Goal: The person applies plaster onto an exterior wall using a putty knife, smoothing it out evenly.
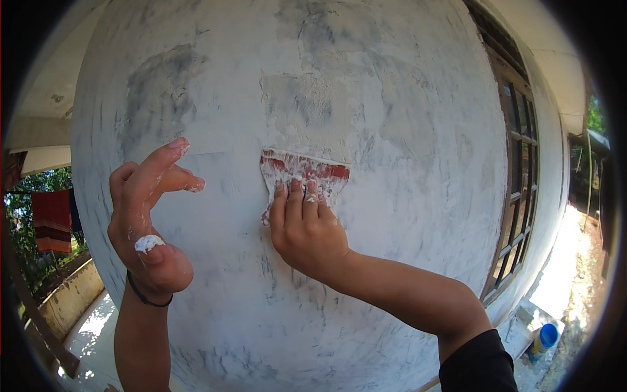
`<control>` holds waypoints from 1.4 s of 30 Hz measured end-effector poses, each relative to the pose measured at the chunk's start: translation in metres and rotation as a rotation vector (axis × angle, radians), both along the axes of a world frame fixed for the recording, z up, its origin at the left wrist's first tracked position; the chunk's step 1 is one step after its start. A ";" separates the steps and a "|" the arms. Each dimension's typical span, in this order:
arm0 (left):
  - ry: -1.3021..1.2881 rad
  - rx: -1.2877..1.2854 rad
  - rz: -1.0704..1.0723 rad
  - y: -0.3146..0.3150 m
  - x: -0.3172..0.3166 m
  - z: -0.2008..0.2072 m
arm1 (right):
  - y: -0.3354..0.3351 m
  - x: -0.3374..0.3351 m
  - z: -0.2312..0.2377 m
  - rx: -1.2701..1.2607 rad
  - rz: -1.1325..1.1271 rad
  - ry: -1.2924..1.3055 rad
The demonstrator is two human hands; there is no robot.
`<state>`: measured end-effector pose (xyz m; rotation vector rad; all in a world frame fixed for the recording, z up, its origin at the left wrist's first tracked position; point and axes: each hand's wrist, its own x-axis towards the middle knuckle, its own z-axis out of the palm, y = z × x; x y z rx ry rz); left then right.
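My right hand point(307, 225) presses a red putty scraper point(304, 171), smeared with white filler, flat against the wall point(222, 274). Its wide edge points up and lies along the bottom of a rough patch of fresh filler point(313, 108). The fingers are spread over the blade and the thumb is hidden. To the left, my left hand point(147, 209) is raised in front of the wall with fingers curved and apart, holding nothing. A lump of white filler point(149, 244) sticks to its thumb, and more coats its fingertips.
A barred window with a brown frame point(516, 170) is set in the wall at right. Low at the right, a blue container point(543, 341) stands by the wall's foot. Red striped cloth point(51, 219) hangs at far left above a low wall point(72, 294).
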<state>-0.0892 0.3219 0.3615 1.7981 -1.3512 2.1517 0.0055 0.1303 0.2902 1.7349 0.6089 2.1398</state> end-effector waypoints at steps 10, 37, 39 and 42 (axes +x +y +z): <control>-0.048 0.041 -0.042 -0.018 0.011 0.001 | -0.066 -0.045 0.043 0.019 0.350 -0.060; 0.018 0.116 -0.127 -0.033 0.052 -0.014 | -0.053 -0.021 -0.045 -0.046 0.072 0.241; 0.020 0.123 -0.109 -0.033 0.046 -0.012 | -0.063 -0.041 -0.039 -0.018 0.194 0.282; 0.010 0.100 -0.091 -0.029 0.034 -0.009 | -0.068 -0.068 -0.011 0.061 0.496 0.409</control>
